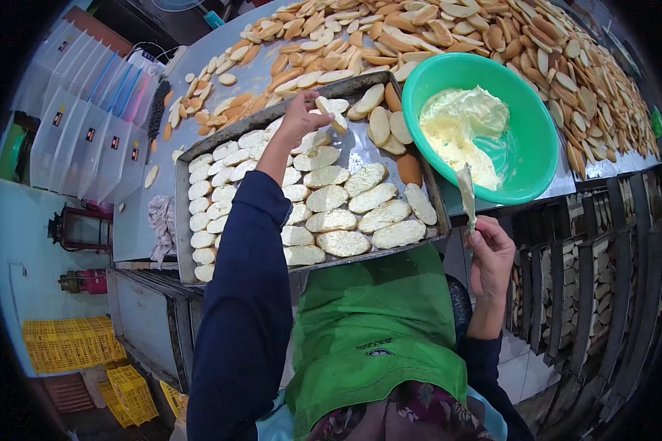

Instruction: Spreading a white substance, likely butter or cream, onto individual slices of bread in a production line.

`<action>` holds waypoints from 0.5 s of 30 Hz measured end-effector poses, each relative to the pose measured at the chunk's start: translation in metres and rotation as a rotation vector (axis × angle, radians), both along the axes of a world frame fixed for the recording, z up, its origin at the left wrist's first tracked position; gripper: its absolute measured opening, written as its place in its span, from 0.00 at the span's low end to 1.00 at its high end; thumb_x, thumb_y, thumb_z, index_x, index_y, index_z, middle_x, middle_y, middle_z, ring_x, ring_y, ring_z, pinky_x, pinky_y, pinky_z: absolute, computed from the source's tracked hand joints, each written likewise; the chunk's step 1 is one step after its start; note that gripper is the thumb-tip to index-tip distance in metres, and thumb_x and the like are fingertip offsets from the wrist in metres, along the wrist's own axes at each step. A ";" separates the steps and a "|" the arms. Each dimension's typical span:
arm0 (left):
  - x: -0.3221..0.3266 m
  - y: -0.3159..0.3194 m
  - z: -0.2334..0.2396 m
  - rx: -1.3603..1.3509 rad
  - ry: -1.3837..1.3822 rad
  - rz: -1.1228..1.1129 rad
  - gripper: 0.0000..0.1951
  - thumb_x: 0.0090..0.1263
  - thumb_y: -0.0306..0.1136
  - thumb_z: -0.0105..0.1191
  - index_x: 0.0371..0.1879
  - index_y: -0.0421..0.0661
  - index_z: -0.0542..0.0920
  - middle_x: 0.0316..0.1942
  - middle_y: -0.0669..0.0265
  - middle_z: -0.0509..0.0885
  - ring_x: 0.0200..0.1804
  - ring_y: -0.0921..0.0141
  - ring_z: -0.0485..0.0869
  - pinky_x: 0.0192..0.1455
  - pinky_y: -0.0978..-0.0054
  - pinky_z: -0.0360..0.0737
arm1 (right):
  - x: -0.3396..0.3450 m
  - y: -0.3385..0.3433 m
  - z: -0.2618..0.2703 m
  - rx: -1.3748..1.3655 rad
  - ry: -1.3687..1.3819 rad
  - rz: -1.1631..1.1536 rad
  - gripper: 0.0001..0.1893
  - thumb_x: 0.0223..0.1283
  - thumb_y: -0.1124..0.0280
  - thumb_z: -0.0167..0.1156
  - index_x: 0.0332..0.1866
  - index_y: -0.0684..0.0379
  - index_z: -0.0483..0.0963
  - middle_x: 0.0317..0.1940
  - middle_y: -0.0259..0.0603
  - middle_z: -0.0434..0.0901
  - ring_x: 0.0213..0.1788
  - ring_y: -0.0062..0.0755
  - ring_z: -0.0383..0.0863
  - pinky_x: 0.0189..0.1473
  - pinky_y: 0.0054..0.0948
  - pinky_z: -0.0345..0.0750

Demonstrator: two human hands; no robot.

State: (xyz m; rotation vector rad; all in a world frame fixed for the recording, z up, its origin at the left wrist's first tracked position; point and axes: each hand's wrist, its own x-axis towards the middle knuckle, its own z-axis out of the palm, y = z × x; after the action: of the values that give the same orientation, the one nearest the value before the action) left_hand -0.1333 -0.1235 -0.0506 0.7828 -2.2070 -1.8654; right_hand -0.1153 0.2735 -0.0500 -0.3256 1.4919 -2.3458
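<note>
My left hand (303,120) grips a slice of bread (331,114) above the upper part of a metal baking tray (444,218). Rows of slices coated with pale cream (331,220) fill the tray's left and lower parts. Uncoated slices (389,124) lie in its upper right corner. A green plastic bowl (529,165) holding whipped cream (463,118) overlaps the tray's right corner. Just below the bowl's rim, my right hand (491,251) holds a cream-covered spreading knife (466,193), its blade pointing up towards the bowl.
A large heap of sliced bread (568,77) covers the table's back and right. At left are a cloth (163,223) and clear plastic boxes (83,127). Stacked metal trays (149,320) and yellow crates (69,344) stand below left; racked trays of bread (585,275) stand at right.
</note>
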 end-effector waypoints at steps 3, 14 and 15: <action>-0.003 -0.003 -0.013 -0.057 0.021 0.061 0.30 0.49 0.23 0.63 0.50 0.41 0.61 0.48 0.55 0.70 0.41 0.67 0.78 0.39 0.75 0.80 | -0.001 0.000 0.002 0.013 -0.020 -0.007 0.10 0.48 0.84 0.59 0.38 0.67 0.76 0.38 0.38 0.74 0.36 0.21 0.72 0.37 0.17 0.70; -0.029 0.005 -0.015 0.500 0.165 0.103 0.30 0.65 0.27 0.47 0.64 0.53 0.48 0.49 0.60 0.66 0.43 0.67 0.74 0.35 0.74 0.79 | -0.002 0.001 0.005 0.017 -0.007 -0.008 0.11 0.46 0.84 0.61 0.38 0.67 0.76 0.38 0.39 0.74 0.38 0.22 0.73 0.39 0.17 0.70; -0.030 0.007 -0.014 0.502 0.164 0.102 0.30 0.65 0.27 0.47 0.64 0.53 0.48 0.49 0.60 0.66 0.43 0.67 0.74 0.35 0.74 0.79 | -0.002 0.002 0.005 0.017 -0.008 -0.008 0.11 0.46 0.84 0.61 0.38 0.67 0.76 0.38 0.39 0.74 0.38 0.22 0.73 0.39 0.17 0.70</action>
State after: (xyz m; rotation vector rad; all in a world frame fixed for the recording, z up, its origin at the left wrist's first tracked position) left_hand -0.1630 -0.1165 -0.0644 0.7591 -1.5864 -2.3648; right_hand -0.1174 0.2752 -0.0453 -0.3064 1.5119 -2.3366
